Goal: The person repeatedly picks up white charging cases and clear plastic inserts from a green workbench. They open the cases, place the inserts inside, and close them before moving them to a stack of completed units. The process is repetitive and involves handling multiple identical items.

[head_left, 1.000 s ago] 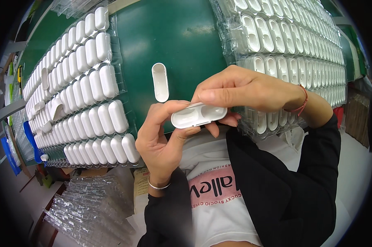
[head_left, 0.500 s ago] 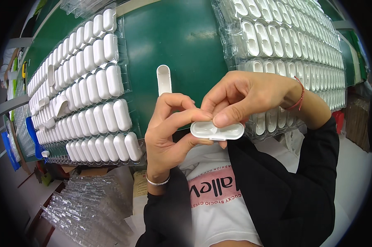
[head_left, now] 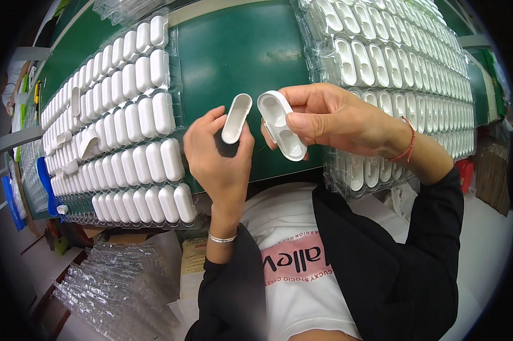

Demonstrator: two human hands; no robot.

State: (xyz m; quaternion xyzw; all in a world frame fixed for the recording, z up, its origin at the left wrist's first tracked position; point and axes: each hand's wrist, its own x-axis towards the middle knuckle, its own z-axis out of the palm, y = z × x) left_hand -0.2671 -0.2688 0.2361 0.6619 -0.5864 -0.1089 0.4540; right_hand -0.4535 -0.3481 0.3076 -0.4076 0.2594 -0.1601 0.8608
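My left hand (head_left: 219,153) grips a hollow white plastic shell (head_left: 236,118), its open side facing up. Thumb and fingers press on its two long edges. My right hand (head_left: 336,119) pinches an oval white plastic case piece (head_left: 281,125) with two hollows inside and a small hinge strip along one long edge. Its thumb lies on the inner face, while the fingers behind are partly hidden. The two pieces are tilted side by side, apart, just above the green table (head_left: 239,51).
To the left, a clear plastic tray (head_left: 174,85) bears rows of rounded white shells. On the right, stacked clear trays (head_left: 319,62) hold rows of hollow white case pieces. Empty clear trays (head_left: 120,284) are piled low at the left, below the table edge.
My left hand has let go of the case piece and picked up the shell that lay on the table. My right hand has raised and turned the case piece nearly upright.
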